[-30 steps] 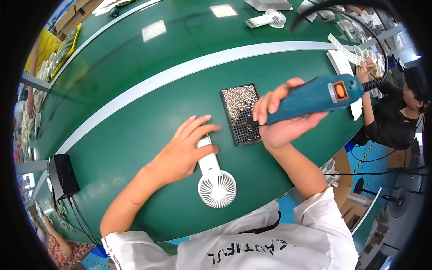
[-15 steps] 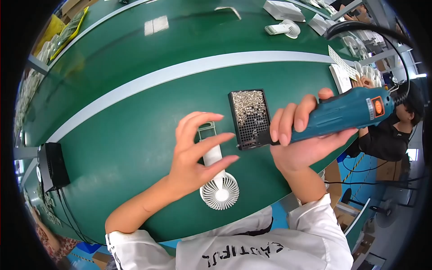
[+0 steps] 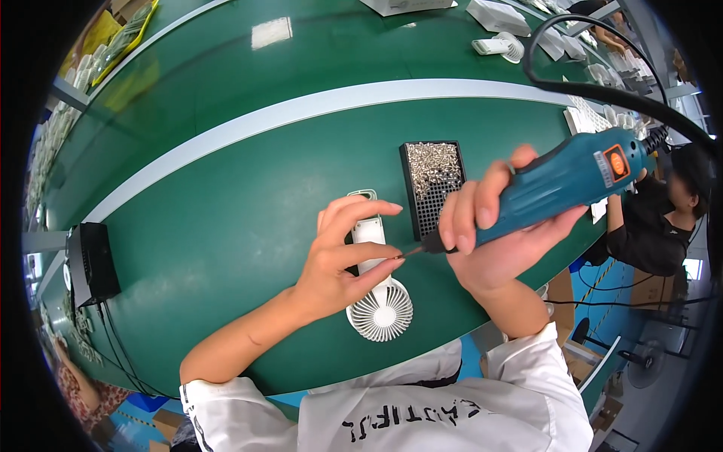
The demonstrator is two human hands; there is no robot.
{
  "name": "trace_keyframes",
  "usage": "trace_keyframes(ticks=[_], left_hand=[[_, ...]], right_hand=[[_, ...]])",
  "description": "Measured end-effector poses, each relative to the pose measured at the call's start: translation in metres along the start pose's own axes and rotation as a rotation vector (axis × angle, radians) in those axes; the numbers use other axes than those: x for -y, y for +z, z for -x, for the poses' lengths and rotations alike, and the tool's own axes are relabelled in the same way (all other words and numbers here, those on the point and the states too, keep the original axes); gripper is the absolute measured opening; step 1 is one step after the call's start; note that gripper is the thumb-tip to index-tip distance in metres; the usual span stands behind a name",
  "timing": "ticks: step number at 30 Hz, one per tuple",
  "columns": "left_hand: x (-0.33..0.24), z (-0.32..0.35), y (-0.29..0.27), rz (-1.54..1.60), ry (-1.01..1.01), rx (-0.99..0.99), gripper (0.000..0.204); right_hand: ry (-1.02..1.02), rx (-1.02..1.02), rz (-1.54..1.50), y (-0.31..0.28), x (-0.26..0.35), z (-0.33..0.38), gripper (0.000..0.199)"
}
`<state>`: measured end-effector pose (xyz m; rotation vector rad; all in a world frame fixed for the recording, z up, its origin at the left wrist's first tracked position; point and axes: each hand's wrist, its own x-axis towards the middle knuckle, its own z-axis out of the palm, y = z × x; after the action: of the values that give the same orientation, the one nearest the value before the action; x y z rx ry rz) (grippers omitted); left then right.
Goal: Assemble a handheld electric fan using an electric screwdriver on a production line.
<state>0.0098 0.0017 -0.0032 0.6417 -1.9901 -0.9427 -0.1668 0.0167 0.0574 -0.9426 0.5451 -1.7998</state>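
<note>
My right hand (image 3: 489,245) is wrapped round a teal electric screwdriver (image 3: 561,177), tilted so its bit (image 3: 413,251) points left. At the bit's tip, the thumb and forefinger of my left hand (image 3: 327,264) are pinched together; whatever is between them is too small to make out. Beneath the left hand a white handheld fan (image 3: 382,310) lies on the green table, its round grille toward me and its handle partly covered by my fingers. A black tray (image 3: 407,184) with a grid of holes lies just beyond the bit, with many small silvery screws (image 3: 434,160) heaped in its far part.
A black box (image 3: 94,264) with cables stands at the left edge. Past a pale dividing strip (image 3: 301,113) lie another white fan (image 3: 497,47) and white boxes (image 3: 497,16). A thick black cable (image 3: 602,92) loops at upper right. A person in black (image 3: 651,226) sits on the right.
The screwdriver's bit has come away from the tray to my left fingers. My left thumb and forefinger, apart before, have closed together at its tip. The view has shifted slightly.
</note>
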Motion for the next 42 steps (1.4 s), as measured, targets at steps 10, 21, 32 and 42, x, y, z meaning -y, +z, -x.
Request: trace_keyframes(ticks=[10, 21, 32, 42], left_hand=[[0.004, 0.0, -0.001, -0.035, -0.017, -0.038, 0.016], [0.005, -0.001, 0.005, -0.192, -0.071, -0.078, 0.023], [0.005, 0.001, 0.007, -0.142, -0.207, -0.122, 0.032], [0.011, 0.006, 0.005, -0.113, -0.203, -0.138, 0.028]], right_hand=[[-0.059, 0.028, -0.042, -0.004, -0.003, -0.002, 0.078], [-0.057, 0.067, -0.04, -0.003, -0.026, -0.009, 0.088], [0.22, -0.025, 0.221, 0.009, -0.038, -0.011, 0.105], [-0.009, 0.005, -0.01, -0.02, -0.019, -0.019, 0.098]])
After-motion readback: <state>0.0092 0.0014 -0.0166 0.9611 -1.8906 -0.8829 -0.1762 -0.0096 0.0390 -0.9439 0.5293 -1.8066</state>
